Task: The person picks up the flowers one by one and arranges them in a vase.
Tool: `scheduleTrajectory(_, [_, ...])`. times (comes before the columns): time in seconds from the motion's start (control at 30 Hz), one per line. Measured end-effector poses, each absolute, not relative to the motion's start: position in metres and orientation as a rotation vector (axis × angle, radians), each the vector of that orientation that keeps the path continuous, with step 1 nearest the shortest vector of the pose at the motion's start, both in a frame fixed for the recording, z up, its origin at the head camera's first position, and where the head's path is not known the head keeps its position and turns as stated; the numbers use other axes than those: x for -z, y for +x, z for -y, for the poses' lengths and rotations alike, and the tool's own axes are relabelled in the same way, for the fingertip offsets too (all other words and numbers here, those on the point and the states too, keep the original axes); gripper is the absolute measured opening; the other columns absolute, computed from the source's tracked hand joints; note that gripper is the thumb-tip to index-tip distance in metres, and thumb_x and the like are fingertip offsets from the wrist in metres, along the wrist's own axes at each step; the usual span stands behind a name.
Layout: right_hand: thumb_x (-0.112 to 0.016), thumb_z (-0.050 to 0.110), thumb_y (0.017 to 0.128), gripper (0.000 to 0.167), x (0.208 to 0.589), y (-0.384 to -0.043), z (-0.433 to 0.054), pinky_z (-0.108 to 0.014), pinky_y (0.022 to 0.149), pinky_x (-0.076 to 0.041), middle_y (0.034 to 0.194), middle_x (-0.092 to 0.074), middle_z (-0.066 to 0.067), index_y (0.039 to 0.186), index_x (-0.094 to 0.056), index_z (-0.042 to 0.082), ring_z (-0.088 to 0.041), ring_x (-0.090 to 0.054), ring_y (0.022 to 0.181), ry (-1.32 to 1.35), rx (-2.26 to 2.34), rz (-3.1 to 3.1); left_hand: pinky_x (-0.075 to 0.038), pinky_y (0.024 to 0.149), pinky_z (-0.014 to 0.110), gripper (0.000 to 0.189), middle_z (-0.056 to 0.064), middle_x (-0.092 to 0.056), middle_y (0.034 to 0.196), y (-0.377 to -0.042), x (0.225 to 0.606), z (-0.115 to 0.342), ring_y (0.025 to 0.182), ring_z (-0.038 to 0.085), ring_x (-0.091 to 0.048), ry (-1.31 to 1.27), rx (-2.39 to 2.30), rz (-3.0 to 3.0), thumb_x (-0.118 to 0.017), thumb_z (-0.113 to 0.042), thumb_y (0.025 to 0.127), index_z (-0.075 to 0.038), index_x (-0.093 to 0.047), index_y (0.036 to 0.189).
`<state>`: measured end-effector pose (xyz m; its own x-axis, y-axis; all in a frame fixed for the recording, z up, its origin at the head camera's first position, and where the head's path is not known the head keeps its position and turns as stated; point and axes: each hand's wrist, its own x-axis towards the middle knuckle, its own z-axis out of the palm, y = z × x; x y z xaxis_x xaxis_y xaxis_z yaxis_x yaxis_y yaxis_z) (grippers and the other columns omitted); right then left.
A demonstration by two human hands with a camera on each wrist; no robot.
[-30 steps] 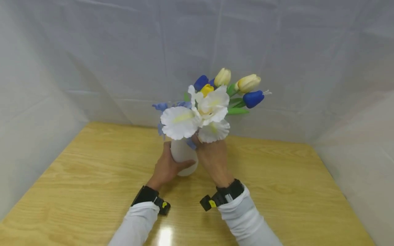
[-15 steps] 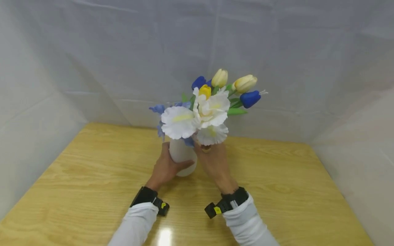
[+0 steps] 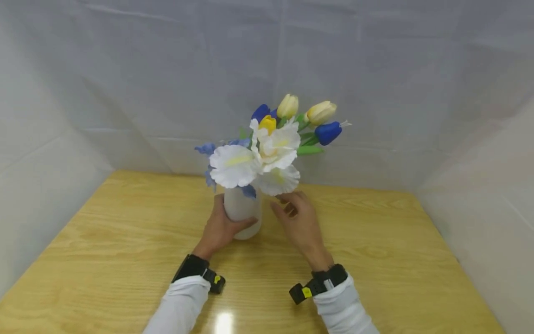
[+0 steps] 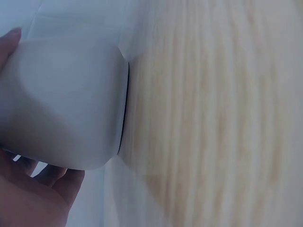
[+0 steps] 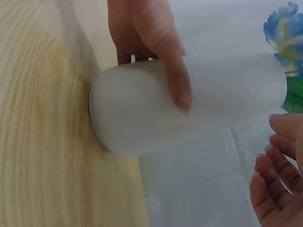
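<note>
A white vase [image 3: 242, 211] stands upright on the wooden table, full of flowers. My left hand [image 3: 217, 232] grips its left side, with the thumb across the front, as the right wrist view also shows. Large white irises [image 3: 233, 167] spread over the mouth and hide it from above. Cream tulips [image 3: 321, 112], blue tulips [image 3: 328, 133] and a yellow tulip [image 3: 268, 124] rise behind and to the right. Light blue flowers [image 3: 205, 148] lean out left. Just right of the vase, below the white petals, my right hand [image 3: 302, 227] has loosely bent fingers and holds nothing.
The wooden table [image 3: 375, 260] reaches back to a pale grey sheet [image 3: 375, 83] hung close behind the vase. More sheeting [image 3: 46, 125] closes off both sides. Each wrist carries a black strap with a small camera.
My right hand has let go beneath the white irises and drawn back to the right, its fingers loosening. My left hand keeps its grip on the vase. The whole head view shifts slightly.
</note>
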<state>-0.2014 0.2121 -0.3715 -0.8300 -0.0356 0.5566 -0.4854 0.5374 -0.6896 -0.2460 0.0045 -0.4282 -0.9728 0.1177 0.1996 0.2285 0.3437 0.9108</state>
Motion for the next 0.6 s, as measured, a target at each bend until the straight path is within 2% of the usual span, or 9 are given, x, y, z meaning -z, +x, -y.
scheduleTrajectory(0.2, [-0.066, 0.031, 0.091, 0.025, 0.381, -0.199, -0.22, -0.031, 0.067, -0.051, 0.1, -0.06, 0.001, 0.106, -0.069, 0.011, -0.012, -0.055, 0.078, 0.344, -1.283, 2.325, -0.044, 0.092, 0.052, 0.094, 0.019, -0.044, 0.129, -0.248, 0.429, -0.001, 0.115, 0.035, -0.049, -0.338, 1.736, 2.476, -0.084, -0.041, 0.071, -0.008, -0.025, 0.137])
scheduleTrajectory(0.4, [-0.066, 0.028, 0.091, 0.024, 0.389, -0.2, -0.228, -0.03, 0.068, -0.051, 0.102, -0.061, 0.001, 0.108, -0.069, 0.011, -0.012, -0.056, 0.081, 0.273, -1.263, 2.37, -0.044, 0.091, 0.053, 0.095, 0.02, -0.044, 0.129, -0.25, 0.427, 0.002, 0.115, 0.036, -0.049, -0.332, 1.701, 2.498, -0.083, -0.041, 0.072, -0.007, -0.024, 0.138])
scheduleTrajectory(0.6, [-0.064, 0.027, 0.093, 0.035, 0.397, -0.198, -0.239, -0.038, 0.073, -0.052, 0.115, -0.059, -0.009, 0.122, -0.06, 0.008, -0.019, -0.059, 0.089, 0.292, -1.268, 2.433, -0.043, 0.093, 0.054, 0.103, 0.021, -0.043, 0.132, -0.249, 0.432, 0.003, 0.117, 0.037, -0.048, -0.278, 1.67, 2.514, -0.082, -0.044, 0.072, -0.007, -0.019, 0.144])
